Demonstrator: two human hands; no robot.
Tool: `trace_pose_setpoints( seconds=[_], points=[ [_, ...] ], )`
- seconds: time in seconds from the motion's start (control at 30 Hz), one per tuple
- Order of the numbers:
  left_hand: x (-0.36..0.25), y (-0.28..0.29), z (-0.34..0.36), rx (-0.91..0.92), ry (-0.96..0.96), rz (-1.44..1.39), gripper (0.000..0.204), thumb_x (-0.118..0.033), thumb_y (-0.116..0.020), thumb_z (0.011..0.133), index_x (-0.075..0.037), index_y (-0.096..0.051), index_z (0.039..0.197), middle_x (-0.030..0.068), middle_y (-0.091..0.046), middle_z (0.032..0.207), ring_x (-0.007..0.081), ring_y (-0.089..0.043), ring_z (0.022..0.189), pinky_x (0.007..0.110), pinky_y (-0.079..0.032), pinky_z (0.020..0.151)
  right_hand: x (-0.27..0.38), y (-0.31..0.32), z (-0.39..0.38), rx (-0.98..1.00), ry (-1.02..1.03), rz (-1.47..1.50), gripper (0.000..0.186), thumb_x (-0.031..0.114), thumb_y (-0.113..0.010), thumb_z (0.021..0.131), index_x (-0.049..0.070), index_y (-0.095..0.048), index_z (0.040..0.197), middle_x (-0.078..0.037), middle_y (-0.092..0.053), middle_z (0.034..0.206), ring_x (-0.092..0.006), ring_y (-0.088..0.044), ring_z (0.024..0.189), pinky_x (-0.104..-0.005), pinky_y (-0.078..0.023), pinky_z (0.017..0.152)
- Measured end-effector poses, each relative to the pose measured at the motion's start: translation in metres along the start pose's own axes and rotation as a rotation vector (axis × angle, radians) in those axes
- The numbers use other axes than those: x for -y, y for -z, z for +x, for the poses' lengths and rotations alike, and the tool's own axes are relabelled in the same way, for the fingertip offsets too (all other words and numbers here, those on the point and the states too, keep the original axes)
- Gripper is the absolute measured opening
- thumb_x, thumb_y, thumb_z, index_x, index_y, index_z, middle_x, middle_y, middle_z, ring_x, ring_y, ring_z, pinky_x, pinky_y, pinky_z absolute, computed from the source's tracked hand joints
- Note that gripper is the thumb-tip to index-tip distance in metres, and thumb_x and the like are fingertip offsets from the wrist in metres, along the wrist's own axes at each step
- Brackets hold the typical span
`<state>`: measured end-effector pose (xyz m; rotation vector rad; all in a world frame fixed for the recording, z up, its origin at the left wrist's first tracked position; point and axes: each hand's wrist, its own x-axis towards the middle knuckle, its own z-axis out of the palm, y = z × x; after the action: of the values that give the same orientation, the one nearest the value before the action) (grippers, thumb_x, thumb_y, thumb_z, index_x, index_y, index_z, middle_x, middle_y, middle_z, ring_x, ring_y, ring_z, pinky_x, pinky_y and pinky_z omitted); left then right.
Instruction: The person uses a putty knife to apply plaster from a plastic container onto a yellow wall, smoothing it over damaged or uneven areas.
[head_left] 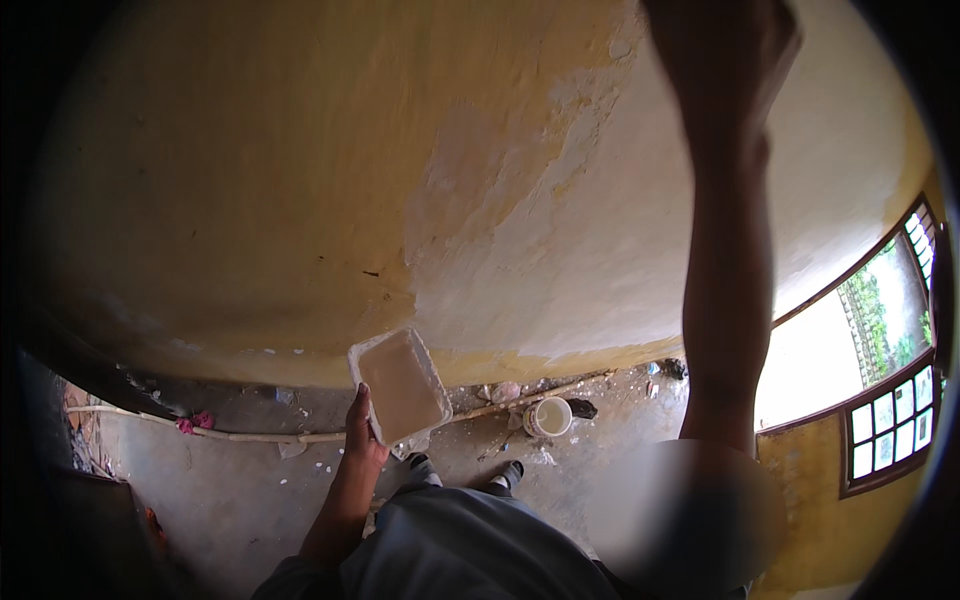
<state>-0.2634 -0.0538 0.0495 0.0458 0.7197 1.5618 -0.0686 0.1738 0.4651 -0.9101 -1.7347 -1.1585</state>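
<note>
My left hand (364, 434) grips the near side of a rectangular, white-rimmed tub (433, 374), its thumb along the edge. Murky beige contents cover the inside of the tub, which is tilted in front of the wall. High at the upper right, my right hand (735, 45) is raised close to the wall; it is dark and blurred, and its fingers run out of the picture. Whether it holds anything does not show. The yellow wall (260, 200) bears a large whitish, flaking patch (500, 260) between my two hands.
A long pole (255, 437) lies on the floor along the wall's foot. Beside it are a white bucket (549, 435), a dark crumpled thing (582, 408) and pink cloth (195, 422). Pale flakes dot the grey floor (240, 490). Framed windows (893, 430) are at the right.
</note>
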Motion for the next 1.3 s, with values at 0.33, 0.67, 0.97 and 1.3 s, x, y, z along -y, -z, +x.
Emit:
trace_pose_setpoints(
  seconds=[0.33, 0.67, 0.97, 1.3],
  points=[
    [0.0, 0.009, -0.004, -0.057, -0.018, -0.015, 0.065, -0.042, -0.062, 0.091, -0.003, -0.039, 0.138, 0.0141, -0.053, 0.131, 0.03, -0.054, 0.121, 0.046, -0.046, 0.101, 0.103, -0.042, -0.157, -0.091, 0.392, 0.282, 0.022, 0.035, -0.063, 0.088, 0.014, -0.065, 0.093, -0.008, -0.059, 0.097, -0.0284, -0.063, 0.091, -0.0465, -0.053, 0.082],
    [-0.002, 0.027, -0.006, -0.049, -0.09, -0.055, 0.059, -0.039, -0.056, 0.095, -0.003, -0.04, 0.138, 0.0144, -0.053, 0.131, 0.0294, -0.054, 0.12, 0.045, -0.048, 0.099, 0.072, 0.015, -0.144, 0.114, 0.068, 0.573, 0.016, 0.002, -0.071, 0.078, 0.005, -0.068, 0.094, -0.009, -0.068, 0.099, -0.0234, -0.068, 0.086, -0.0322, -0.057, 0.071],
    [0.001, 0.024, -0.002, -0.051, -0.067, -0.039, 0.057, -0.038, -0.055, 0.096, -0.003, -0.04, 0.138, 0.0146, -0.053, 0.132, 0.0299, -0.054, 0.121, 0.046, -0.047, 0.1, 0.073, -0.058, -0.358, 0.403, 0.198, 0.527, 0.025, 0.02, -0.067, 0.082, 0.007, -0.063, 0.104, -0.016, -0.056, 0.119, -0.0371, -0.053, 0.12, -0.0518, -0.041, 0.104],
    [-0.009, 0.019, -0.002, -0.021, -0.124, 0.012, 0.054, -0.04, -0.049, 0.098, -0.005, -0.041, 0.138, 0.0141, -0.052, 0.132, 0.0283, -0.054, 0.121, 0.044, -0.046, 0.101, 0.064, -0.042, -0.141, -0.088, -0.106, 0.196, 0.02, 0.016, -0.069, 0.081, 0.007, -0.065, 0.098, -0.013, -0.058, 0.088, -0.0283, -0.057, 0.082, -0.0416, -0.048, 0.071]
  ],
)
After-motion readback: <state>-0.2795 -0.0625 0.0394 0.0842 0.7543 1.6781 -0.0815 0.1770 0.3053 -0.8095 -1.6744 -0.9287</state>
